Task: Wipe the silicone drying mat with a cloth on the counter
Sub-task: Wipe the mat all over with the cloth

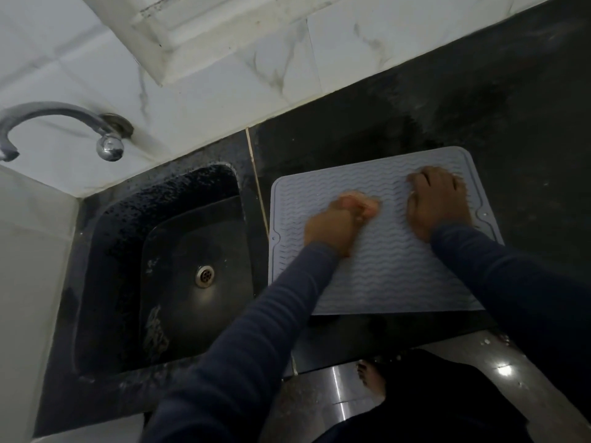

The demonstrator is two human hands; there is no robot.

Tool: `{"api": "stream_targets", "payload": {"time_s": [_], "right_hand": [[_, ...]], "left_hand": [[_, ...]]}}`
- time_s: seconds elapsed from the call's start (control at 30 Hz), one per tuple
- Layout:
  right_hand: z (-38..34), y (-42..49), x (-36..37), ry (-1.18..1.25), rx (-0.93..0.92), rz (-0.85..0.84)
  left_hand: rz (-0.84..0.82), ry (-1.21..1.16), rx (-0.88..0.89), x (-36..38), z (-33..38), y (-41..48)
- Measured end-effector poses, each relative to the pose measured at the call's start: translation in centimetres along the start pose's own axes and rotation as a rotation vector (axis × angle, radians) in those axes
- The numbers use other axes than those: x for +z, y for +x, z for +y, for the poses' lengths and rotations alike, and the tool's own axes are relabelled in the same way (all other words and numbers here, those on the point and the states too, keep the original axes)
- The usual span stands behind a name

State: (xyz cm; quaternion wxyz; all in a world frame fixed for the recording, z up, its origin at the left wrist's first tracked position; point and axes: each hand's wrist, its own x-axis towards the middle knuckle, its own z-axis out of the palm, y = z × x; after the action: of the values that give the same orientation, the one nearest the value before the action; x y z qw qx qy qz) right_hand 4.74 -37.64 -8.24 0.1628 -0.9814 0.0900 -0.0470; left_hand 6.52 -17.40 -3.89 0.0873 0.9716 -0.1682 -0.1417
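Tap [48, 116] and dark sink [128, 219] lie well left of both sets of fingers, with the drain [204, 275] in the sink floor; neither is part of the wipe. Dark counter [479, 107] runs right from the sink. Grey silicone drying mat [390, 266] lies flat on it under both hands, wavy ridges running across, near edge close to the counter front.

Left hand [329, 228] is over the mat's left-centre. Its fingers are curled round a bunched pinkish cloth [364, 203] that pokes out past the fingertips and touches the mat. Hand and cloth are motion-blurred, so likely mid-stroke. Bunching gives a firm pad to push along the ridges.

Right hand [438, 206] is just right of the cloth. Its fingers are laid on the mat, a little bent, tips toward the far edge, pressing down and holding nothing. Likely purpose: pin the floppy mat so it doesn't slide or ruck under the strokes.

The far right corner beyond the right fingers and the strip nearest the body are under neither hand; can't tell what is already wiped. Risk: mat creeps toward the sink if the bracing pressure eases.
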Motion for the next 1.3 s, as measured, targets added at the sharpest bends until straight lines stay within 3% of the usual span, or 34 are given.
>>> {"api": "stream_targets", "payload": {"time_s": [0.07,0.13,0.2,0.23,0.3,0.37,0.43,0.5,0.57,0.67,0.83,0.93,0.97,1.03,1.13,1.23,1.3], "right_hand": [[0.1,-0.1,0.2,0.016,-0.01,0.013],[0.2,-0.2,0.2,0.021,-0.007,0.015],[0.1,-0.1,0.4,0.007,-0.005,0.011],[0.1,-0.1,0.4,0.004,-0.003,0.007],[0.1,0.0,0.3,-0.001,0.0,0.002],[0.2,0.1,0.3,-0.017,0.001,-0.004],[0.0,0.1,0.1,-0.03,0.008,-0.022],[-0.1,0.2,0.0,-0.038,0.012,-0.029],[0.0,0.1,-0.1,-0.015,0.015,-0.028],[0.2,0.1,0.0,-0.01,0.004,-0.021],[0.0,0.1,0.2,-0.011,0.004,-0.005],[0.0,0.0,0.2,-0.021,-0.005,0.003],[-0.1,0.0,0.2,-0.024,-0.004,-0.001],[-0.1,-0.1,0.1,-0.033,0.005,-0.017],[-0.1,0.2,0.0,-0.026,0.013,-0.027],[-0.1,0.1,0.0,-0.003,0.01,-0.02],[0.0,0.0,0.0,-0.004,0.008,-0.014]], "left_hand": [[-0.032,0.065,-0.024,-2.1,-3.1,-0.7],[-0.149,0.343,-0.043,-4.3,-6.0,-0.9],[-0.243,0.611,-0.169,-6.0,-8.7,-1.1],[-0.244,0.627,-0.24,-6.4,-9.8,-1.2],[-0.1,0.452,-0.277,-6.2,-11.0,-0.9],[0.086,0.061,-0.196,-5.0,-8.6,-0.7],[0.073,-0.195,-0.077,-2.9,-3.8,-0.5],[-0.032,-0.13,0.079,-0.2,1.7,-1.1],[-0.032,-0.071,0.096,0.5,4.0,-1.8],[-0.012,-0.132,-0.078,-1.6,-0.7,-2.1],[-0.174,0.484,-0.404,-6.4,-10.3,-1.9],[0.037,0.224,-0.355,-6.1,-10.9,-1.1],[0.109,0.052,-0.262,-5.6,-9.6,-0.8],[0.087,-0.173,-0.046,-4.1,-4.9,-0.6],[-0.031,-0.104,0.078,-1.3,0.4,-0.9],[-0.05,-0.061,-0.085,-2.0,-1.6,-0.8],[-0.196,0.217,-0.216,-4.6,-5.3,-0.2]]}}
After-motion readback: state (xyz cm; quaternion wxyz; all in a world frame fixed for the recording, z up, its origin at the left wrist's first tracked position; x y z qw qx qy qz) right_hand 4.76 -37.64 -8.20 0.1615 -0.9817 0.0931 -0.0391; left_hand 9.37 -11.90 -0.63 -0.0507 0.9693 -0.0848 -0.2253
